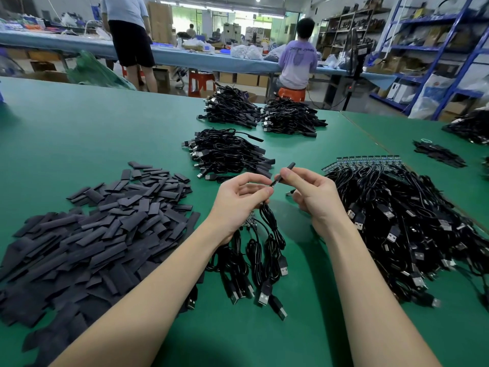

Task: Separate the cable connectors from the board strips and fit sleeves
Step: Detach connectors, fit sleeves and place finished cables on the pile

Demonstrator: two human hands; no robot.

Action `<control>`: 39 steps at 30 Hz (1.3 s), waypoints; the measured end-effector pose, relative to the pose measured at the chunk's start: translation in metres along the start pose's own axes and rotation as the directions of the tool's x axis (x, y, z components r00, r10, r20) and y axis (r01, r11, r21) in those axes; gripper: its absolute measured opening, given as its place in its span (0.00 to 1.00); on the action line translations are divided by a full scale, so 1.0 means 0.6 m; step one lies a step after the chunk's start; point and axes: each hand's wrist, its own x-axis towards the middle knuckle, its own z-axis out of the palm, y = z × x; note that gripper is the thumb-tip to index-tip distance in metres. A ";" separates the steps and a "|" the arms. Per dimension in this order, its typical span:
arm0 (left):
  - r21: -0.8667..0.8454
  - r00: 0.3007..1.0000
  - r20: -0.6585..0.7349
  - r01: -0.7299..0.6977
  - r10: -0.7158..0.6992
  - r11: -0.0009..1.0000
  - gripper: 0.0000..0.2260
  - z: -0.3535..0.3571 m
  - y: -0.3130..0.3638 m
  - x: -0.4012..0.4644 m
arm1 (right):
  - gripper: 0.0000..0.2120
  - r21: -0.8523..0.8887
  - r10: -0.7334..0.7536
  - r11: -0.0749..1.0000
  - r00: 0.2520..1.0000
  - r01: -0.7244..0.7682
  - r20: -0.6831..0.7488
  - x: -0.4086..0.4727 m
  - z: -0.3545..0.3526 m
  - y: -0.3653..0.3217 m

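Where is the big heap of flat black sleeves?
In the head view, the heap of sleeves lies on the green table, left of the left hand.

Both bare forearms are stretched forward and angled inward, so that the hands are brought close together. The left hand is turned palm-right, its fingers curled and the thumb pressed against the forefinger. The right hand is raised slightly, fingers bent, thumb and forefinger pinched together.
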 end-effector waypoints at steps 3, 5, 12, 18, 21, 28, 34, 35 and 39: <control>0.039 0.998 -0.011 -0.063 0.063 0.997 0.07 -0.001 -0.002 0.000 | 0.09 -0.005 0.017 1.000 1.000 -0.017 0.017 -0.001 0.001 0.003; 0.039 0.997 -0.012 -0.075 0.076 0.996 0.06 -0.001 -0.004 -0.002 | 0.06 -0.022 0.022 1.000 0.999 -0.021 0.030 -0.003 0.003 0.005; -0.040 0.999 -0.025 0.024 -0.025 0.999 0.09 -0.006 -0.007 0.003 | 0.08 -0.061 0.010 0.998 0.997 -0.006 0.070 -0.008 0.016 0.010; -0.105 0.998 -0.023 0.058 -0.061 0.993 0.07 -0.004 -0.007 0.005 | 0.13 -0.021 -0.170 0.985 0.985 0.171 0.044 -0.010 0.026 0.009; -0.153 0.997 0.006 0.082 -0.082 0.985 0.06 -0.004 -0.008 0.005 | 0.12 -0.033 -0.231 0.972 0.972 0.233 0.040 -0.009 0.033 0.008; -0.253 0.996 0.010 0.093 -0.093 0.963 0.07 -0.004 -0.008 0.008 | 0.09 0.020 -0.249 0.968 0.968 0.249 0.006 -0.010 0.044 0.010; -0.287 0.995 0.001 0.094 -0.098 0.953 0.08 -0.006 -0.007 0.007 | 0.08 0.041 -0.215 0.975 0.976 0.216 -0.032 -0.015 0.051 0.021; -0.284 0.996 -0.004 0.089 -0.094 0.955 0.08 -0.007 -0.007 0.007 | 0.08 0.051 -0.210 0.976 0.977 0.212 -0.039 -0.017 0.052 0.023; -0.236 0.998 -0.020 0.060 -0.066 0.970 0.07 -0.007 -0.009 0.006 | 0.08 0.068 -0.182 0.980 0.982 0.185 -0.059 -0.021 0.056 0.024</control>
